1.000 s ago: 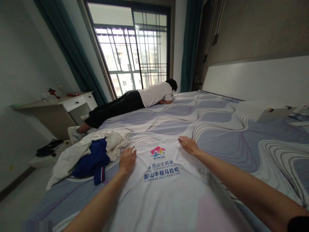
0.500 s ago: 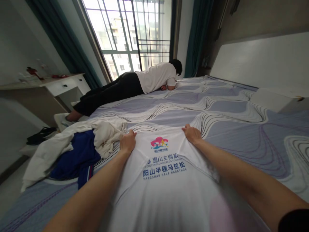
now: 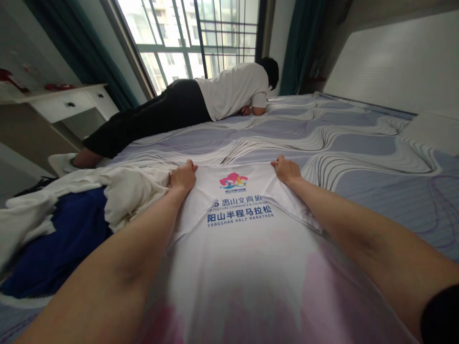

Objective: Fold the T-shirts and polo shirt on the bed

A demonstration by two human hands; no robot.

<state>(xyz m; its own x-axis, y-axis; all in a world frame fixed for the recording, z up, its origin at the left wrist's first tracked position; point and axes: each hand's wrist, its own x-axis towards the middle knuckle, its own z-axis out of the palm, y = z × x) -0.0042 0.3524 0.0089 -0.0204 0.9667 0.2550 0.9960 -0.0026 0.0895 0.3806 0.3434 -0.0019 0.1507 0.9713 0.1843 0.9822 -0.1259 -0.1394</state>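
A white printed T-shirt (image 3: 244,248) stretches away from me over the bed, with a pink logo, blue lettering and pink patches lower down. My left hand (image 3: 184,176) grips its far left corner, fingers closed on the cloth. At the far right corner, my right hand (image 3: 287,169) pinches the fabric in the same way. Between the two hands the far edge runs nearly straight. Both sleeves lie folded inward over the front, partly covering the lettering. The shirt's near end is blurred and runs out of view at the bottom.
Left of my arm lie rumpled cream clothing (image 3: 132,191) and a dark blue garment (image 3: 68,234). Another person (image 3: 229,91) lies across the far side of the patterned bed (image 3: 279,136). A white desk (image 3: 60,107) stands at the left, a white headboard (image 3: 394,62) at the right.
The view has tilted down and come closer. More of the shirt's pink lower part shows now. Both hands keep hold of the same corners.
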